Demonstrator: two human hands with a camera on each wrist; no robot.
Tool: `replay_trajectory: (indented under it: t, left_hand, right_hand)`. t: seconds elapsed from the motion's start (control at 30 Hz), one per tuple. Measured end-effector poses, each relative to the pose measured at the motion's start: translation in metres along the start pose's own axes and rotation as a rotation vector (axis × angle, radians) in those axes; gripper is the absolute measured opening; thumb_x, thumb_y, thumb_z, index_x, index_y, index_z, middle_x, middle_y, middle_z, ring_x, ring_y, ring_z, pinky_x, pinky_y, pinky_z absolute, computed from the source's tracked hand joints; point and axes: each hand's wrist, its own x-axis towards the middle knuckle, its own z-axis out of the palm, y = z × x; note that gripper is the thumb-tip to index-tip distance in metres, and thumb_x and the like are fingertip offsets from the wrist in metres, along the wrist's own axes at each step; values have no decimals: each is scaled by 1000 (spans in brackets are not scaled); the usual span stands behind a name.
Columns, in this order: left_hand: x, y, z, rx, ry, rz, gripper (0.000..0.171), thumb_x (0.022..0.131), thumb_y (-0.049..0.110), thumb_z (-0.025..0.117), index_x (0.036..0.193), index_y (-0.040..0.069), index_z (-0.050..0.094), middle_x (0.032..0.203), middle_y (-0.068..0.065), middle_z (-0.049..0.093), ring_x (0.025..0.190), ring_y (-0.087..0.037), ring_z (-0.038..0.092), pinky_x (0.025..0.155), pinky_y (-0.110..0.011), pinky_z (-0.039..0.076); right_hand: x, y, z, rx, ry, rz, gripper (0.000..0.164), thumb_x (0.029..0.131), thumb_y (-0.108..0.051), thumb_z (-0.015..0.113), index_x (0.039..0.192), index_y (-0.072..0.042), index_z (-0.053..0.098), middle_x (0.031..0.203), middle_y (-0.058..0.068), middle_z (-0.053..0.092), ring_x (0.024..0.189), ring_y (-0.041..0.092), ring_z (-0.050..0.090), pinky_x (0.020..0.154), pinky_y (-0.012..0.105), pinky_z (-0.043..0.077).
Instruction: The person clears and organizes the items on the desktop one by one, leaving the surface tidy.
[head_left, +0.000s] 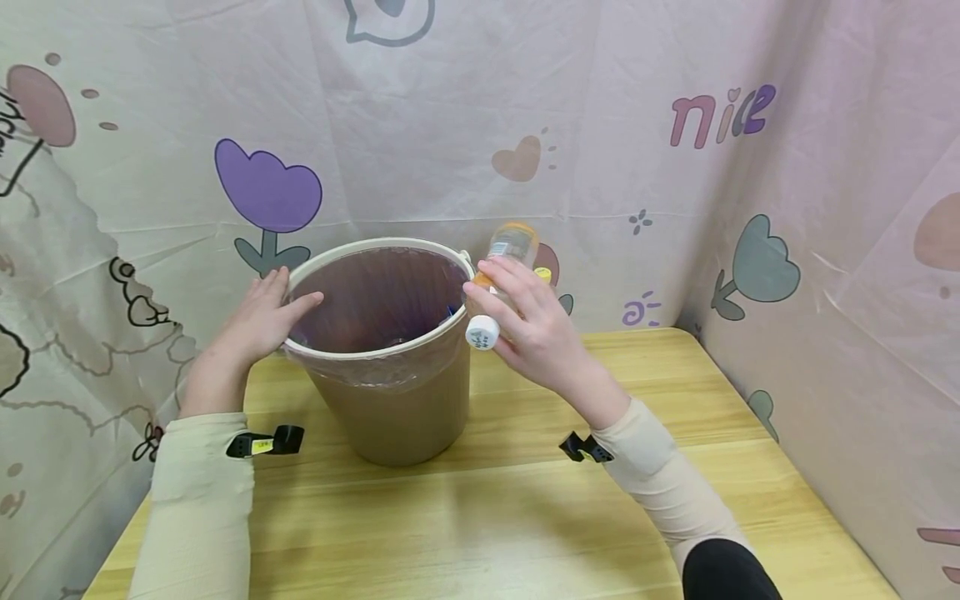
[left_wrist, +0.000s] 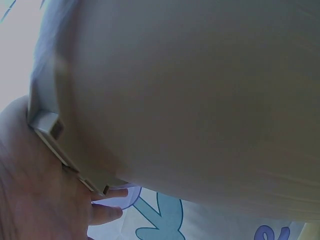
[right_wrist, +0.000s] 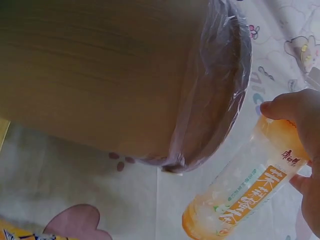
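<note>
A brown bucket-like trash bin with a cream rim stands on the table, a clear plastic liner folded over its edge. On the left side of the rim rests my left hand, fingers and thumb extended. My right hand grips a clear plastic drink bottle with orange ends and a white cap, just right of the rim. The bottle tilts, its cap towards me. In the right wrist view the bottle's orange label with white lettering shows beside the bin. Much of the left wrist view is filled by a blurred brownish surface.
Behind the right hand a small yellow thing is partly hidden. A blue bit shows inside the bin near its right wall. The wooden table meets printed cloth curtains at the back and sides.
</note>
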Motion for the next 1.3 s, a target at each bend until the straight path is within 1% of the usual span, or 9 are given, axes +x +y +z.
replay_trajectory:
  t: [0.13,0.23,0.4,0.67,0.9,1.03,1.3]
  left_hand:
    - [1,-1,0,-4,0,1,92,99,63,27,152,0,-12,158,-27,-17,144,-48,-21,114,-71,-3]
    - [1,-1,0,-4,0,0,91,99,62,27,152,0,-12,158,-27,-17,145,-48,-21,114,-71,-3]
    - [0,-1,1,0,-4,-4,91,99,62,27,153,0,-12,158,-27,-17,145,-48,-20,115,-70,-2]
    - [2,-1,1,-12,16,16,90,100,59,28,152,-4,-9,157,-32,-13,144,-53,-17,115,-69,-2]
    - [3,-1,2,-28,23,15,90,100,59,29,152,-3,-9,158,-31,-13,144,-52,-18,115,-69,-3]
    - [3,-1,2,-32,25,17,90,100,58,29,152,-4,-9,158,-31,-13,144,-52,-17,116,-69,-3]
    - [3,-1,2,-38,23,15,90,100,59,29,152,-4,-9,158,-31,-14,144,-51,-18,116,-69,-3]
  right_hand:
    - [6,-3,5,16,50,-10,39,87,-7,65,126,-6,61,130,21,58,128,37,52,113,44,40]
    - [10,-4,9,33,67,-7,38,87,-5,63,125,-6,61,130,20,58,129,36,52,114,43,39]
    - [13,-7,16,70,67,12,41,85,-3,61,126,-6,59,132,20,57,130,35,50,115,41,38]
    - [18,-12,25,151,95,6,41,86,-4,64,126,-5,58,133,22,55,131,36,49,115,41,38]
    - [23,-15,30,175,106,3,41,87,-12,71,125,-5,58,133,22,55,131,36,49,115,41,39]
    - [23,-16,32,169,103,-2,40,88,-12,69,126,-6,57,134,21,54,132,35,48,115,40,39]
    - [25,-18,37,186,107,-13,40,87,-9,69,126,-5,58,133,21,54,131,34,49,115,40,39]
